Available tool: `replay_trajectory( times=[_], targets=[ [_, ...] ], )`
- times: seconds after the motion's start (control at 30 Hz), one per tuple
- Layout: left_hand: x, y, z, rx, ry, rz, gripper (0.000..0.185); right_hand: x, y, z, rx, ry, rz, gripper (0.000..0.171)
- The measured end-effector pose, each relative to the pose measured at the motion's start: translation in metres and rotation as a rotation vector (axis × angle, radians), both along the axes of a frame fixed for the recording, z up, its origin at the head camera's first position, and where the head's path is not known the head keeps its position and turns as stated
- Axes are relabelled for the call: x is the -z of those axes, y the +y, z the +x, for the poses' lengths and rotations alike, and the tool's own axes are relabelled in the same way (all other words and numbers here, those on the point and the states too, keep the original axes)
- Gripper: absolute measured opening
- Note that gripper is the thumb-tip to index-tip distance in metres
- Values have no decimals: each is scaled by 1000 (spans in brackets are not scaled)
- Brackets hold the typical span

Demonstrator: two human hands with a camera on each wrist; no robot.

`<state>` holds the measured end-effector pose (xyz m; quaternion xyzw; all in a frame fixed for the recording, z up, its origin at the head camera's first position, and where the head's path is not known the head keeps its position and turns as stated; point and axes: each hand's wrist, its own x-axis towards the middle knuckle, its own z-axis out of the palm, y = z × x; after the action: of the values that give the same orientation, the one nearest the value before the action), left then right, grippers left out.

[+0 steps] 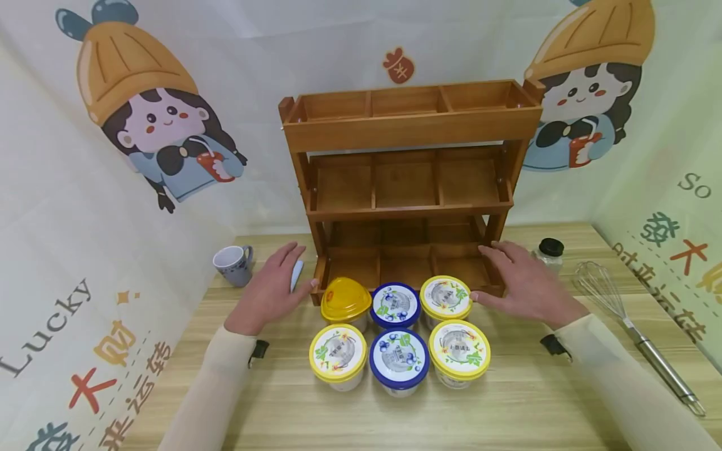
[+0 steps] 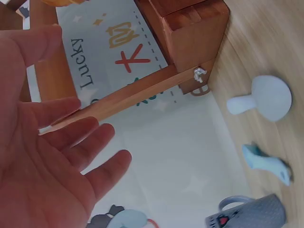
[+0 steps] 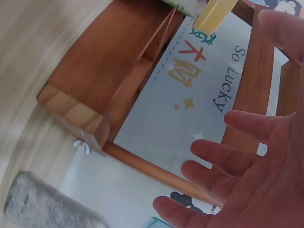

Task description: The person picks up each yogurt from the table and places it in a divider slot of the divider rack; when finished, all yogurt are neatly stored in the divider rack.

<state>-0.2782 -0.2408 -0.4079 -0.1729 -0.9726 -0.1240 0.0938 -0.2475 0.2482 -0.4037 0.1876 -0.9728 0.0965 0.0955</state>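
6 lidded cups point(image 1: 398, 332), 3 yellow, 2 blue, 1 orange, left hand point(image 1: 269, 289) and right hand point(image 1: 524, 285) spread wide

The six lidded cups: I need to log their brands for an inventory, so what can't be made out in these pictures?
- Lid print on the cups: too small in the head view.
- Cup sides: hidden under their lids.
- Small white thing behind the left hand: mostly covered.
- Right hand: right wrist view blurred; cups cut off at its top edge.
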Motion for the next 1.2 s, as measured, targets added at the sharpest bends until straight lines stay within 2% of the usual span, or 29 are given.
replay_trajectory(
  times=[0.33,0.57,0.77,0.97,1.2],
  targets=[
    [1,-3,-26,51,65,137,65,1,-5,2,-43,-113,-131,87],
    [-2,-1,-44,35,75,287,54,10,-9,-1,-90,-171,-194,83],
    [-9,3,-60,45,58,465,49,22,-11,-4,-130,-188,-277,78],
    [-17,6,-77,45,49,518,48,31,-15,-5,-181,-226,-381,71],
    [-32,13,-93,27,68,639,48,36,-20,-1,-164,-306,-461,74]
  ],
)
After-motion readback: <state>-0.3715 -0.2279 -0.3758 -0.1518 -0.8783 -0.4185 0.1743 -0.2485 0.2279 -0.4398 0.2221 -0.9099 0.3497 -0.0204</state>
